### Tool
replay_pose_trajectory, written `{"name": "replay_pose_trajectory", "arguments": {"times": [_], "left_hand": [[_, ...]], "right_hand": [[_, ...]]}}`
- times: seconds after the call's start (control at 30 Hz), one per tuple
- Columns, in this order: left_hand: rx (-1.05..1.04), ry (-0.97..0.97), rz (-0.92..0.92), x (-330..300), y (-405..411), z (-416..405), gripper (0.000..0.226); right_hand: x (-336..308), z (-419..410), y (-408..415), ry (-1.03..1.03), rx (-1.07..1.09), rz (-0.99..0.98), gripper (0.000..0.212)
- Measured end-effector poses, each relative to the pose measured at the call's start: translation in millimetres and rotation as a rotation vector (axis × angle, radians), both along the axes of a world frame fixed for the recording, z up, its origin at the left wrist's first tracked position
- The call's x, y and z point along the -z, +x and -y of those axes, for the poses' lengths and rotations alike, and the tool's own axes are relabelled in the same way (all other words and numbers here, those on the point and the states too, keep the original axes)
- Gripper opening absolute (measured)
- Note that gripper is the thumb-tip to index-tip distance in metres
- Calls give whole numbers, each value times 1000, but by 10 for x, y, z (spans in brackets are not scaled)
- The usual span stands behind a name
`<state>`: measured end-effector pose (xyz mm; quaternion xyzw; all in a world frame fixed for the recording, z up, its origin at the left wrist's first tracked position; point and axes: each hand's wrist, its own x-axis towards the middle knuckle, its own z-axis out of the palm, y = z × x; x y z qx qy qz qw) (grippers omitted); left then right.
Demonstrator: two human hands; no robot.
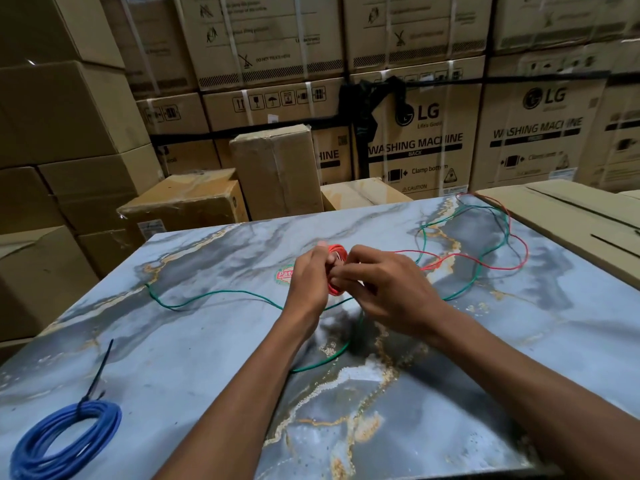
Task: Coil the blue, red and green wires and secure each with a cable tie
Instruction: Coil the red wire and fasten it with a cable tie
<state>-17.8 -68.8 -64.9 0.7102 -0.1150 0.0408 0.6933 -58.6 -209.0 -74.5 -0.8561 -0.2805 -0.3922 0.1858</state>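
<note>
A small red wire coil (pixel 336 253) is held above the middle of the marble-patterned table (pixel 207 341). My left hand (pixel 310 282) grips the coil from the left. My right hand (pixel 381 285) pinches the red wire at the coil's right side. The loose end of the red wire (pixel 498 267) trails off to the right. A green wire (pixel 207 295) lies uncoiled across the table, running under both hands. The blue wire coil (pixel 62 441) lies at the front left with a dark cable tie (pixel 98 372) around it, its tail sticking up.
A low cardboard box (pixel 571 220) borders the table on the right. Stacked cardboard cartons (pixel 415 150) stand behind and to the left. A round red-and-green sticker (pixel 284 274) is on the table beside my left hand.
</note>
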Motion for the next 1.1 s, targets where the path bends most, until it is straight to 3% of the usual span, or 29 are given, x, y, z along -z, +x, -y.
{"name": "replay_pose_trajectory", "arguments": {"times": [0.27,0.47,0.7,0.87,0.93,1.1], "left_hand": [[256,18,-86,54,-69,60,45],[365,-116,-179,19,-71,44,41],[390,-104,-199,-91,-22,-76,44],[413,-230,-297,-88,-28,-88,50],[396,-288,-324,-92,-29,-101,48],[369,-423,-364,-94,-24,-97,46]], "right_hand": [[-134,228,42,278,53,-25,25],[-135,254,68,472,37,-171,17],[-158,230,64,700,-109,-361,24],[-131,217,78,577,-252,-684,36],[-132,224,73,585,-295,-727,39],[-105,251,105,591,-320,-756,24]]}}
